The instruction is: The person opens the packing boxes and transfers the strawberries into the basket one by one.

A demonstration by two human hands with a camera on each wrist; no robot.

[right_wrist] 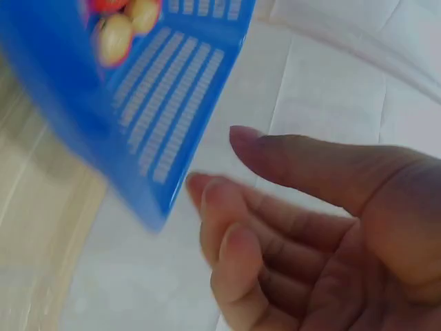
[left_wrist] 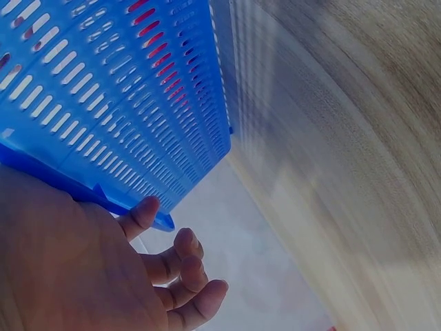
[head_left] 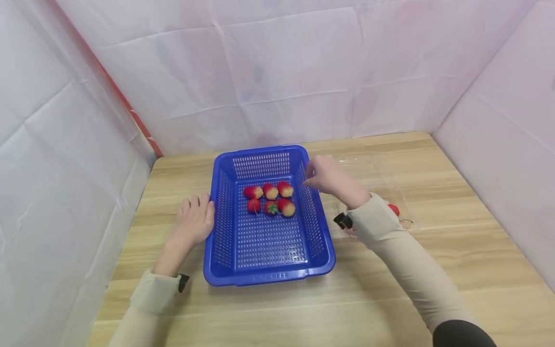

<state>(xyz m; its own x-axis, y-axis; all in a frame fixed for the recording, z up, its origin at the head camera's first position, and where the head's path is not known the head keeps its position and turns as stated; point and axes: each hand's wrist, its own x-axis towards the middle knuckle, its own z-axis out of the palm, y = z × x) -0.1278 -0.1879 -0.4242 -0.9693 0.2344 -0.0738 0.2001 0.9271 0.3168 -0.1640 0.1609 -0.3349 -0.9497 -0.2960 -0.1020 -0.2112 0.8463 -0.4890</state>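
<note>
A blue plastic basket (head_left: 269, 278) with slotted walls sits on the table. On its floor lie several red-and-yellow strawberries (head_left: 286, 208), one strawberry with a green cap (head_left: 270, 207) and a round red cherry (head_left: 254, 206) with a thin stem. My left hand (head_left: 195, 219) rests against the basket's left rim; its thumb (left_wrist: 143, 212) touches the edge while the other fingers bend loosely beyond it. Over the right rim hovers my right hand (head_left: 329, 178). In the right wrist view, its thumb (right_wrist: 296, 162) and loosely bent fingers stand apart with nothing between them.
To the right of the basket lies a clear plastic tray (head_left: 377, 166), partly hidden under my right forearm. A red fruit (head_left: 393, 209) with a thin stem close by shows in it. White sheets (head_left: 282, 72) hang behind the wooden table (head_left: 468, 231) and on both sides.
</note>
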